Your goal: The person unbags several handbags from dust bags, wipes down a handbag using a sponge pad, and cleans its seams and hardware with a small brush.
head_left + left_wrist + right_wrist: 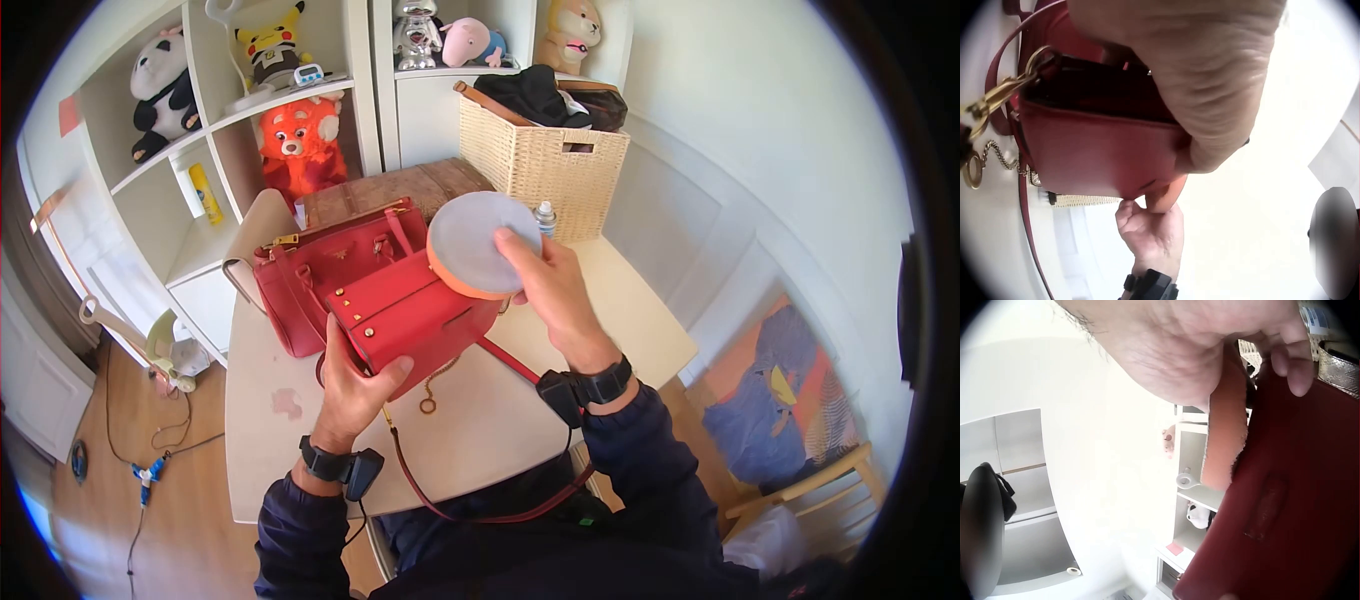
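A small red leather handbag (425, 325) is tilted so its studded base shows in the head view. My left hand (352, 388) grips its near end, thumb over one side; the left wrist view shows the bag's dark opening below the palm. My right hand (558, 300) pinches a round sponge pad (478, 240), grey on its face and orange around the edge, thumb on the grey face. The pad's orange edge (1225, 428) lies right beside the red leather in the right wrist view. From the bag hang a dark red strap (430, 500) and a gold chain (430, 392) with a ring.
Another red handbag (300, 300) stands just behind on the pale table (480, 450), beside a beige bag (255, 235). Further back are a brown patterned bag (390, 190), a spray bottle (545, 217) and a woven basket (540, 165). Shelves (225, 120) with plush toys stand behind.
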The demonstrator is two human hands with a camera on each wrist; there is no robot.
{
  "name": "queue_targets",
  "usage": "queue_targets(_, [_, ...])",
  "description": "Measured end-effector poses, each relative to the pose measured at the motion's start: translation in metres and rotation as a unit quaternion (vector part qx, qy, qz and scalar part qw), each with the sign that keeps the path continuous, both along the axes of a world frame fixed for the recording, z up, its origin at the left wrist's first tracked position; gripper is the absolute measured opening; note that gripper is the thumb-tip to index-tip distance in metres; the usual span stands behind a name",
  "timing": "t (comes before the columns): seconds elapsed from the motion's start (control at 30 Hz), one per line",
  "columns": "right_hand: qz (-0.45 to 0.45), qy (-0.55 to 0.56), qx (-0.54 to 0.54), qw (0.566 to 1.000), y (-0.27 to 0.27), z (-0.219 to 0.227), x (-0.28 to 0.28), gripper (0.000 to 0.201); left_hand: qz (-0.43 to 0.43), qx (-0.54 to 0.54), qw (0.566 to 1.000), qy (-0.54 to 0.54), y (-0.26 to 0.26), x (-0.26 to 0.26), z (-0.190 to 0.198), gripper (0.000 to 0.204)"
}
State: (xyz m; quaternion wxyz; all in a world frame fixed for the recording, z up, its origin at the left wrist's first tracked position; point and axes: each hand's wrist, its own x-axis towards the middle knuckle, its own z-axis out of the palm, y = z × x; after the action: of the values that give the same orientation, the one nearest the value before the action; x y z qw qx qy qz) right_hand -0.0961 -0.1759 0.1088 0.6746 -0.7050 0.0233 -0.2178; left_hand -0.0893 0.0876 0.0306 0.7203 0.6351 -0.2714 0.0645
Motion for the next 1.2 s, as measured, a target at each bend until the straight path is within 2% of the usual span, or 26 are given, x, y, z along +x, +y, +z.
queue_targets(0.07, [0.002,-0.011,-0.007,1.0,-0.005,0.002,-0.004,0.042,0.028,0.001,1.0,0.007,-0.001,0.001,-0.006,0.078])
queue_targets(0.13, [-0.034,-0.164,-0.051,0.985,-0.009,0.01,-0.008,0.038,0.03,-0.001,1.0,0.004,-0.003,0.001,-0.007,0.076])
queue_targets(0.17, [-0.083,-0.18,-0.133,0.971,-0.016,0.014,-0.01,0.032,0.029,0.003,1.0,-0.002,-0.004,0.0,-0.008,0.074])
queue_targets(0.2, [-0.082,-0.179,-0.135,0.971,-0.017,0.02,-0.012,0.032,0.03,0.0,1.0,-0.001,-0.006,-0.002,-0.008,0.074])
queue_targets(0.23, [-0.157,-0.261,-0.296,0.905,-0.018,0.027,-0.014,0.031,0.027,-0.014,0.999,-0.019,-0.011,-0.004,-0.007,0.073])
queue_targets(0.27, [-0.225,-0.333,-0.445,0.801,-0.018,0.031,-0.015,0.031,0.024,-0.028,0.999,-0.037,-0.014,-0.005,-0.007,0.071])
queue_targets(0.3, [-0.224,-0.333,-0.447,0.8,-0.017,0.03,-0.017,0.031,0.023,-0.03,0.999,-0.036,-0.014,-0.005,-0.009,0.071])
queue_targets(0.37, [-0.173,-0.275,-0.534,0.781,-0.01,0.025,-0.024,0.039,0.038,0.014,0.996,-0.084,-0.014,-0.003,-0.014,0.069])
queue_targets(0.4, [-0.173,-0.276,-0.536,0.779,-0.006,0.02,-0.027,0.039,0.039,0.011,0.996,-0.085,-0.016,-0.003,-0.015,0.069])
queue_targets(0.47, [-0.039,-0.22,-0.464,0.857,0.0,0.006,-0.028,0.045,0.051,0.012,0.995,-0.082,-0.017,-0.004,-0.016,0.067])
queue_targets(0.53, [-0.039,-0.225,-0.489,0.842,0.007,0.0,-0.031,0.049,0.056,0.011,0.995,-0.084,-0.017,-0.002,-0.018,0.067])
queue_targets(0.6, [-0.004,-0.244,-0.473,0.846,0.02,0.0,-0.036,0.049,0.056,0.012,0.995,-0.085,-0.018,-0.002,-0.019,0.067])
queue_targets(0.67, [0.022,-0.254,-0.445,0.858,0.036,-0.004,-0.038,0.055,0.102,0.064,0.987,-0.109,-0.017,-0.004,-0.018,0.075])
queue_targets(0.73, [0.055,-0.308,-0.47,0.825,0.061,-0.001,-0.048,0.063,0.08,0.034,0.987,-0.133,-0.015,0.004,-0.041,0.08])
queue_targets(0.8, [0.074,-0.316,-0.483,0.813,0.087,-0.001,-0.059,0.066,0.055,0.004,0.986,-0.159,-0.009,0.01,-0.049,0.085])
queue_targets(0.83, [0.072,-0.316,-0.483,0.813,0.087,0.0,-0.058,0.066,0.125,0.161,0.943,-0.261,-0.003,0.012,-0.049,0.088])
queue_targets(0.87, [0.07,-0.315,-0.488,0.811,0.087,0.0,-0.057,0.065,0.19,0.311,0.862,-0.353,0.001,0.014,-0.049,0.091])
queue_targets(0.9, [0.069,-0.313,-0.494,0.808,0.086,0.0,-0.055,0.064,0.186,0.263,0.876,-0.359,0.002,0.019,-0.053,0.088])
queue_targets(0.93, [0.069,-0.313,-0.495,0.808,0.082,0.0,-0.054,0.064,0.186,0.262,0.877,-0.358,-0.001,0.017,-0.049,0.088])
queue_targets(0.97, [0.061,-0.304,-0.502,0.807,0.074,0.001,-0.054,0.062,0.106,0.144,0.951,-0.253,-0.005,0.014,-0.046,0.084])
queue_targets(1.0, [0.054,-0.295,-0.509,0.807,0.066,0.002,-0.054,0.06,0.021,0.021,0.99,-0.138,-0.009,0.01,-0.042,0.079])
queue_targets(1.03, [0.055,-0.294,-0.509,0.807,0.056,0.001,-0.052,0.06,0.068,0.049,0.989,-0.119,-0.014,0.008,-0.035,0.071])
queue_targets(1.1, [0.003,-0.26,-0.537,0.803,0.032,-0.001,-0.046,0.058,0.055,0.041,0.994,-0.083,-0.017,-0.001,-0.022,0.069])
queue_targets(1.13, [0.006,-0.261,-0.537,0.802,0.018,-0.003,-0.043,0.058,0.041,0.034,0.997,-0.048,-0.017,-0.002,-0.018,0.067])
queue_targets(1.2, [-0.053,-0.22,-0.542,0.809,-0.009,-0.006,-0.037,0.055,0.05,0.029,0.996,-0.069,-0.021,0.001,-0.018,0.069])
